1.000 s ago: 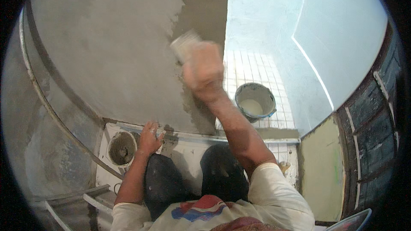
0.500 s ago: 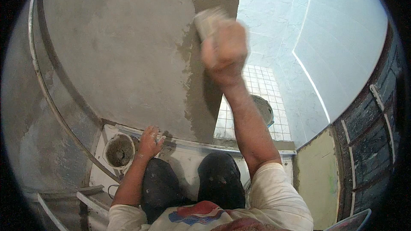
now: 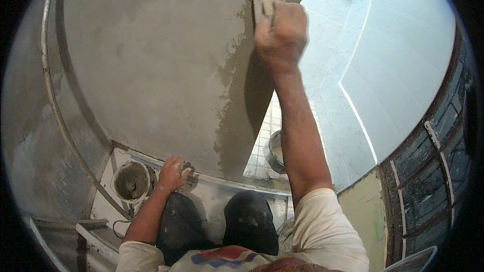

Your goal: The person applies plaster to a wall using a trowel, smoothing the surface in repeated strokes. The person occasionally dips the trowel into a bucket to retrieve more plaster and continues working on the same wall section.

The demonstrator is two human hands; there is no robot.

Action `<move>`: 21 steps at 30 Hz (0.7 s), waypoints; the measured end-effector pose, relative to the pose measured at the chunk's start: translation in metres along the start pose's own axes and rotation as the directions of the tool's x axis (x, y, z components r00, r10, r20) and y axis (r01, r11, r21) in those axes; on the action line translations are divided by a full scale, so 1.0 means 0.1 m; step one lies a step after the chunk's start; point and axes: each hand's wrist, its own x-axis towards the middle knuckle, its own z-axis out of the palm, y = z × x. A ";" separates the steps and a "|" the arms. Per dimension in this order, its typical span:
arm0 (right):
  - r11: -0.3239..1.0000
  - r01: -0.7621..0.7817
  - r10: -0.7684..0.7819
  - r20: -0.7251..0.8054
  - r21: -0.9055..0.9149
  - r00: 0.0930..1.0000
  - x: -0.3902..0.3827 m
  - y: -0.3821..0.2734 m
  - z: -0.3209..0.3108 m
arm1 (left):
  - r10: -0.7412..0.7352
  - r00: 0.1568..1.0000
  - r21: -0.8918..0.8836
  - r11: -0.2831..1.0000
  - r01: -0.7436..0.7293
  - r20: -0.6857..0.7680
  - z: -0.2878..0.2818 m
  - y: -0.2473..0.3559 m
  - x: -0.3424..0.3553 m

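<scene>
My right hand (image 3: 283,32) grips a plastering float (image 3: 262,7) by its handle, its pale plate against the wet, darker strip of mortar (image 3: 237,121) along the wall's right edge. Low at the foot of the grey plastered wall (image 3: 151,70), my left hand (image 3: 172,175) rests with its thumb apart from the fingers. A small dark lump lies beside that thumb; what it is I cannot make out. Just left of this hand stands a bucket (image 3: 121,181) of grey mortar.
Past the wall's edge lie a white tiled floor with a dark bucket (image 3: 275,152), partly behind my right forearm, and pale tiled walls (image 3: 408,70). A long thin pipe (image 3: 60,121) curves down the left side. Dark barred panels (image 3: 428,186) stand at right.
The float in my right hand has moved up along the wet strip. My left hand stays low by the wall. The whole view has shifted slightly.
</scene>
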 end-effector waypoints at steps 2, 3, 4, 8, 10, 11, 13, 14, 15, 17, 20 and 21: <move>0.992 0.113 -0.121 0.159 0.055 0.980 -0.23 -0.18 0.16 | 0.018 0.999 0.004 1.000 -0.018 -0.039 -0.02 0.04 -0.02; 0.982 0.164 -0.183 0.231 0.097 0.956 -0.39 -0.30 0.26 | 0.019 0.998 0.008 1.000 -0.018 -0.062 -0.02 0.04 -0.04; 0.965 0.174 -0.226 0.287 0.195 0.931 -0.56 -0.44 0.32 | 0.021 0.997 0.012 1.000 -0.020 -0.076 0.02 0.02 -0.07; 0.946 0.259 -0.290 0.149 0.194 0.945 -0.37 -0.48 0.32 | 0.026 0.989 -0.003 1.000 -0.027 -0.149 -0.03 -0.07 -0.14; 0.966 0.257 -0.257 0.008 0.010 0.966 0.25 -0.13 0.20 | 0.022 0.986 -0.018 1.000 -0.026 -0.166 -0.02 -0.05 -0.16; 0.969 0.227 -0.229 -0.010 -0.093 0.973 0.50 0.04 0.16 | 0.040 0.987 -0.016 0.999 -0.043 -0.153 0.03 -0.06 -0.11; 0.963 0.257 -0.256 0.014 -0.084 0.966 0.58 0.16 0.26 | 0.053 0.988 -0.017 0.998 -0.056 -0.145 0.07 -0.05 -0.07; 0.958 0.275 -0.273 0.028 -0.088 0.962 0.58 0.22 0.26 | 0.060 0.988 -0.033 0.997 -0.065 -0.145 0.07 0.01 -0.03; 0.965 0.261 -0.257 0.090 -0.033 0.962 0.38 0.03 0.32 | 0.043 0.987 -0.032 0.998 -0.048 -0.152 0.02 0.00 -0.06; 0.924 0.356 -0.380 0.228 0.139 0.897 -0.22 -0.33 0.45 | 0.022 0.994 -0.053 0.998 -0.028 -0.111 -0.10 0.10 -0.08; 0.874 0.390 -0.468 0.288 0.289 0.835 -0.31 -0.53 0.37 | 0.050 0.979 -0.057 0.996 -0.063 -0.198 -0.08 0.08 -0.13; 0.855 0.406 -0.492 0.258 0.322 0.831 -0.21 -0.54 0.34 | 0.068 0.964 -0.053 0.995 -0.084 -0.256 -0.04 0.04 -0.13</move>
